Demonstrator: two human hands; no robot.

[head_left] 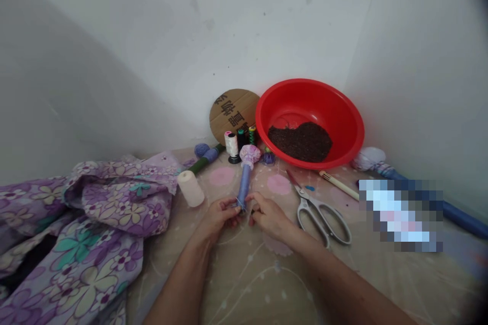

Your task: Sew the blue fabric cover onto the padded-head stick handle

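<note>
A blue-wrapped stick point(244, 183) with a pink cloth-covered round head point(250, 154) points away from me at the middle of the table. My left hand point(222, 215) pinches its near end from the left, where thin light thread shows around it. On the other side of that end is my right hand point(266, 213), its fingers bent and pressed together. What my right fingers hold, if anything, is too small to make out. A white thread cone point(191, 189) stands tilted left of my hands. Large scissors point(318, 212) lie partly open to the right.
Behind are a red basin point(354, 144) with dark brown material, a cardboard disc point(230, 111) and several thread spools point(232, 146). Floral fabric point(102, 233) covers the left. A cream-handled tool point(337, 184), a blue-wrapped stick point(461, 219) and a blurred-out item point(398, 216) lie right.
</note>
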